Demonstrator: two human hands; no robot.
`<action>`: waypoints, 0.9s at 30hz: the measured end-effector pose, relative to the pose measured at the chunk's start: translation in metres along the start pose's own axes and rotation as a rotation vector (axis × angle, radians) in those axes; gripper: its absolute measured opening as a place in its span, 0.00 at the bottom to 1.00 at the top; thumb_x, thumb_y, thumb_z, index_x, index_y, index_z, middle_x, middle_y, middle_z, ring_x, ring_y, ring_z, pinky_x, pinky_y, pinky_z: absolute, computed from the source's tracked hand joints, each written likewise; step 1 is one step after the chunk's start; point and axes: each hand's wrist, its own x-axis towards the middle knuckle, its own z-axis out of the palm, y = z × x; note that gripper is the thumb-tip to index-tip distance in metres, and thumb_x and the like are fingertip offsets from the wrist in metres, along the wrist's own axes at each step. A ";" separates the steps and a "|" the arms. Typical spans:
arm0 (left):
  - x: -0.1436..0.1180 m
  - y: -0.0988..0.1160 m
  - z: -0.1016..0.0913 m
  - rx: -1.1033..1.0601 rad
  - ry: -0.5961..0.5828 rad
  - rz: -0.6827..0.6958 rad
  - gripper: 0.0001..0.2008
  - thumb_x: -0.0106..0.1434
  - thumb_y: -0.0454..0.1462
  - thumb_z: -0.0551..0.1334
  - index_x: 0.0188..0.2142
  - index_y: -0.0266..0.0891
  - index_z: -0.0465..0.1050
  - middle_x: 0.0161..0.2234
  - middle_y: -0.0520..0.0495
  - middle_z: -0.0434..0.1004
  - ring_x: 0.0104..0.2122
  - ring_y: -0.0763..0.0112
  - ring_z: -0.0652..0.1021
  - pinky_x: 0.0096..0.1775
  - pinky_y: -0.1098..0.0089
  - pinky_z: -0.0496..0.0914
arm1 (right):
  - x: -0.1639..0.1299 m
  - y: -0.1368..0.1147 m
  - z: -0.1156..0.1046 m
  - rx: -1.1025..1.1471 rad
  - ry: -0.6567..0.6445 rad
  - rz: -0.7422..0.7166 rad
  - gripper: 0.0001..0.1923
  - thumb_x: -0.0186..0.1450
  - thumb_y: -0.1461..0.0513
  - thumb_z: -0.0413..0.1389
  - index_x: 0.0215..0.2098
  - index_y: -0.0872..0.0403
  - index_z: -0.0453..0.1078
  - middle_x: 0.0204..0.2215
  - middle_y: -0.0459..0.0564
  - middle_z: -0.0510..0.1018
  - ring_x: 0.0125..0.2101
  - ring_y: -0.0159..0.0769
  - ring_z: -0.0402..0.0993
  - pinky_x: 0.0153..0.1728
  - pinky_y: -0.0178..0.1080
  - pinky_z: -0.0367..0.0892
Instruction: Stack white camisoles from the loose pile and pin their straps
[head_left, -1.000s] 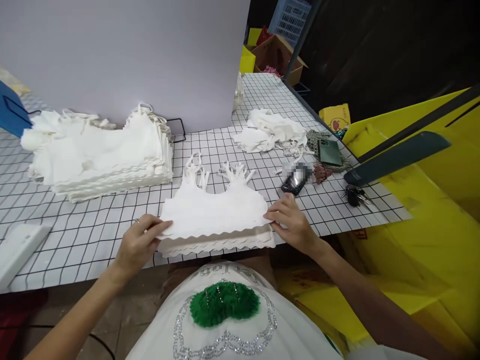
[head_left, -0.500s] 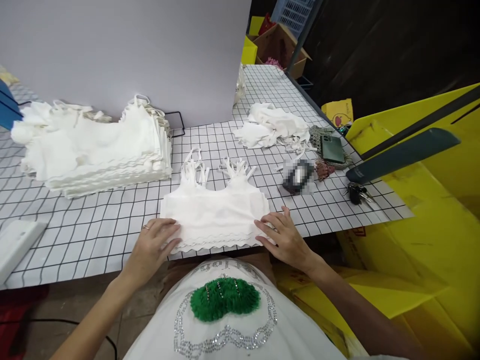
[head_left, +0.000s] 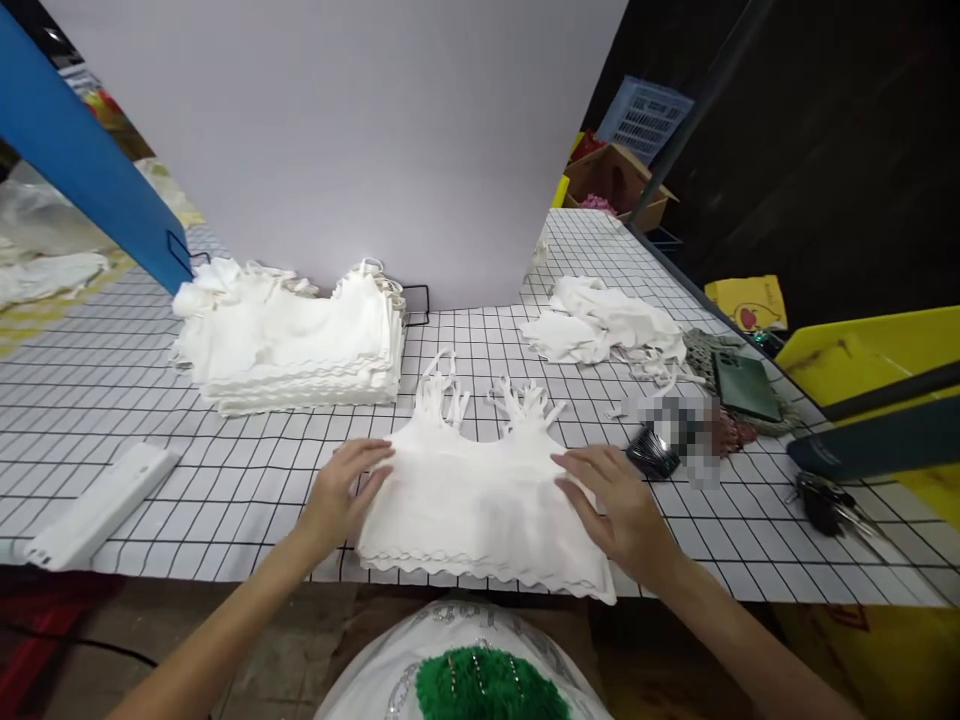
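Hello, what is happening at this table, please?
A person stands at a grid-patterned table with both hands flat on a small stack of white tops near the front edge. The left hand rests on its left side, the right hand on its right side. A taller stack of the same tops lies behind to the left, a loose heap to the right, beside a phone and keys.

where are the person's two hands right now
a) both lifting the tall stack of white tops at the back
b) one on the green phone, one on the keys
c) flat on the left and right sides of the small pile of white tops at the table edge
c: the left hand and right hand lie open on opposite sides of the small pile of white tops at the near table edge.
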 end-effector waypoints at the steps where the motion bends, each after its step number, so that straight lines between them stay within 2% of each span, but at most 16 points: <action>1: 0.014 -0.003 0.002 -0.028 0.008 -0.046 0.12 0.70 0.40 0.58 0.47 0.43 0.79 0.45 0.41 0.80 0.40 0.61 0.81 0.41 0.61 0.79 | 0.023 0.002 0.006 0.039 -0.011 -0.001 0.15 0.70 0.64 0.53 0.53 0.47 0.73 0.39 0.54 0.79 0.41 0.48 0.74 0.41 0.52 0.72; 3: 0.039 -0.008 0.009 -0.090 -0.012 -0.103 0.11 0.69 0.40 0.59 0.44 0.41 0.79 0.41 0.42 0.80 0.33 0.65 0.80 0.35 0.65 0.78 | 0.072 0.008 0.025 0.097 -0.073 -0.044 0.13 0.71 0.64 0.51 0.48 0.49 0.75 0.36 0.54 0.79 0.40 0.46 0.71 0.41 0.50 0.71; 5: 0.053 -0.010 0.019 -0.124 -0.023 -0.103 0.10 0.68 0.39 0.59 0.42 0.40 0.79 0.38 0.44 0.78 0.30 0.68 0.78 0.32 0.66 0.77 | 0.123 0.017 0.054 0.098 -0.127 -0.064 0.14 0.72 0.65 0.49 0.43 0.52 0.77 0.35 0.54 0.78 0.39 0.45 0.69 0.42 0.49 0.70; 8: 0.048 -0.007 0.036 -0.122 -0.003 -0.037 0.09 0.69 0.37 0.58 0.41 0.40 0.78 0.36 0.44 0.76 0.30 0.68 0.77 0.32 0.66 0.75 | 0.189 0.034 0.101 -0.016 -0.250 -0.009 0.17 0.71 0.68 0.46 0.43 0.55 0.78 0.38 0.58 0.77 0.42 0.46 0.66 0.44 0.50 0.67; 11: 0.033 -0.001 0.048 -0.091 0.011 0.009 0.10 0.69 0.35 0.57 0.43 0.41 0.77 0.38 0.42 0.75 0.36 0.63 0.77 0.37 0.63 0.76 | 0.234 0.050 0.140 -0.162 -0.392 0.045 0.16 0.67 0.71 0.50 0.46 0.56 0.77 0.43 0.61 0.76 0.44 0.48 0.64 0.44 0.52 0.63; 14: 0.023 0.002 0.052 -0.083 0.005 0.012 0.10 0.69 0.34 0.57 0.43 0.42 0.77 0.39 0.41 0.76 0.40 0.59 0.77 0.41 0.58 0.75 | 0.254 0.058 0.158 -0.181 -0.452 0.010 0.11 0.62 0.71 0.54 0.36 0.57 0.79 0.37 0.62 0.78 0.42 0.48 0.65 0.46 0.54 0.60; 16: 0.022 0.002 0.050 -0.147 0.016 -0.014 0.10 0.69 0.35 0.57 0.44 0.42 0.77 0.40 0.40 0.77 0.41 0.58 0.77 0.42 0.56 0.75 | 0.256 0.058 0.158 -0.184 -0.454 -0.021 0.12 0.63 0.71 0.52 0.34 0.59 0.79 0.33 0.61 0.79 0.40 0.46 0.66 0.48 0.53 0.59; 18: 0.022 0.003 0.043 -0.285 0.031 -0.103 0.10 0.69 0.37 0.58 0.45 0.43 0.78 0.42 0.39 0.78 0.43 0.58 0.78 0.45 0.55 0.75 | 0.253 0.054 0.151 -0.171 -0.392 -0.028 0.16 0.66 0.71 0.48 0.40 0.59 0.79 0.32 0.59 0.80 0.37 0.44 0.69 0.49 0.52 0.60; 21: 0.025 0.008 0.029 -0.648 0.001 -0.396 0.12 0.67 0.41 0.62 0.48 0.42 0.78 0.46 0.40 0.80 0.47 0.57 0.80 0.50 0.55 0.76 | 0.243 0.040 0.129 0.000 -0.144 -0.073 0.19 0.69 0.69 0.46 0.47 0.55 0.78 0.35 0.54 0.83 0.35 0.40 0.75 0.45 0.46 0.67; 24: 0.032 0.015 0.016 -1.068 -0.090 -0.723 0.18 0.65 0.43 0.66 0.51 0.37 0.76 0.48 0.38 0.82 0.49 0.55 0.80 0.56 0.53 0.73 | 0.226 0.015 0.099 0.246 0.092 -0.237 0.19 0.71 0.68 0.48 0.51 0.50 0.78 0.36 0.49 0.83 0.36 0.36 0.78 0.38 0.40 0.72; 25: 0.035 0.017 0.014 -1.191 -0.124 -0.808 0.18 0.65 0.42 0.66 0.51 0.34 0.76 0.48 0.36 0.81 0.50 0.55 0.80 0.58 0.54 0.72 | 0.217 0.003 0.089 0.295 0.120 -0.299 0.19 0.71 0.68 0.48 0.52 0.49 0.77 0.35 0.48 0.83 0.36 0.34 0.78 0.37 0.39 0.73; 27: 0.042 0.022 0.013 -1.395 -0.192 -0.934 0.17 0.67 0.43 0.64 0.49 0.31 0.76 0.49 0.32 0.81 0.51 0.54 0.80 0.58 0.54 0.72 | 0.192 -0.022 0.070 0.349 0.096 -0.421 0.20 0.72 0.69 0.49 0.55 0.49 0.75 0.34 0.47 0.81 0.35 0.32 0.77 0.35 0.37 0.75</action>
